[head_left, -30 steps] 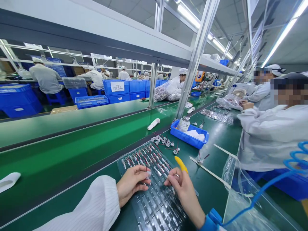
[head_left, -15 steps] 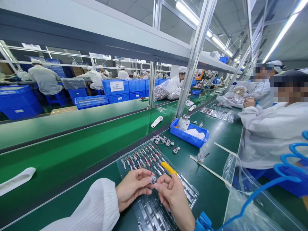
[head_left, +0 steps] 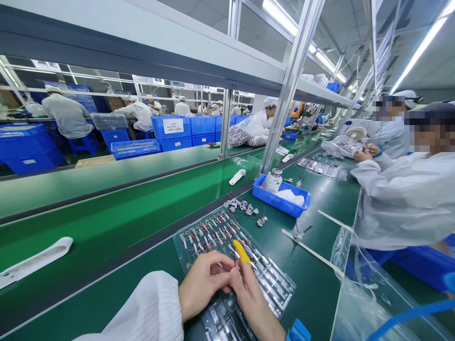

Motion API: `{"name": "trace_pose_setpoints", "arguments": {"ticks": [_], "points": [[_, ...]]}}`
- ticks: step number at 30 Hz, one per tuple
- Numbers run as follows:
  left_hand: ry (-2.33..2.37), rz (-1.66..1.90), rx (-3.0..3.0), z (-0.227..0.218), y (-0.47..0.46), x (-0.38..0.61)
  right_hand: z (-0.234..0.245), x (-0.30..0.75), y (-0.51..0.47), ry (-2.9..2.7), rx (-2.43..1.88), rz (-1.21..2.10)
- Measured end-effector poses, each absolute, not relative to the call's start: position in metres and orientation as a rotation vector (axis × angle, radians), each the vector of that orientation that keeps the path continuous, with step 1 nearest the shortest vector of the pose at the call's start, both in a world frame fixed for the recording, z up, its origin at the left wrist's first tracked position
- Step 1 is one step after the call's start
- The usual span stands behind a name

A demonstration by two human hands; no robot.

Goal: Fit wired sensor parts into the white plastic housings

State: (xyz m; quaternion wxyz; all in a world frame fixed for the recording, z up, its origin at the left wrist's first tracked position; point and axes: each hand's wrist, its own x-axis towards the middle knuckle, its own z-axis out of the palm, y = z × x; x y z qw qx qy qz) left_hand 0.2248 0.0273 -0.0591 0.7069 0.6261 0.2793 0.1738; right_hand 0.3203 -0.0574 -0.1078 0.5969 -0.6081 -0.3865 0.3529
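My left hand [head_left: 206,282] and my right hand [head_left: 250,291] meet fingertip to fingertip, both closed in a pinch over a clear plastic tray [head_left: 284,296]. Between them is a small wired part, mostly hidden by the fingers; a thin dark red wire [head_left: 235,258] sticks up from it. A yellow finger cot [head_left: 242,251] covers my right index finger, and a blue strap [head_left: 298,330] circles that wrist. Rows of small silver pieces with red wires [head_left: 206,237] fill the tray's far part. Beyond its far edge lie loose pale wired parts [head_left: 241,205].
A blue bin [head_left: 280,201] holds a bottle and white cloth. White shells [head_left: 39,260] ride on the green belt [head_left: 149,208] to the left. A metal post [head_left: 289,90] rises behind the bin. Co-workers [head_left: 408,189] sit at right, near a blue cord [head_left: 412,315].
My hands have drawn together, hiding the pale part that showed between them. On the belt, the white shells have moved right and away. The blue cord has dropped lower.
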Motion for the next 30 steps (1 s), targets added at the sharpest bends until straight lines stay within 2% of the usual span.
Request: {"name": "trace_pose_setpoints", "arguments": {"ticks": [12, 14, 19, 23, 30], "points": [[0.638, 0.399, 1.692, -0.057, 0.022, 0.225, -0.112, 0.315, -0.054, -0.657, -1.187, 1.012], [0.683, 0.451, 1.730, -0.054, 0.024, 0.225, -0.106, 0.322, -0.056, -0.666, -1.190, 0.930], [0.708, 0.539, 1.822, -0.040, 0.034, 0.226, -0.074, 0.356, -0.063, -0.822, -1.436, 0.417], [0.710, 0.581, 1.835, -0.030, 0.038, 0.227, -0.055, 0.358, -0.058, -1.186, -1.578, 0.335], [0.791, 0.694, 1.859, -0.017, 0.025, 0.216, -0.104, 0.344, -0.038, -1.335, -1.498, 0.341]]}}
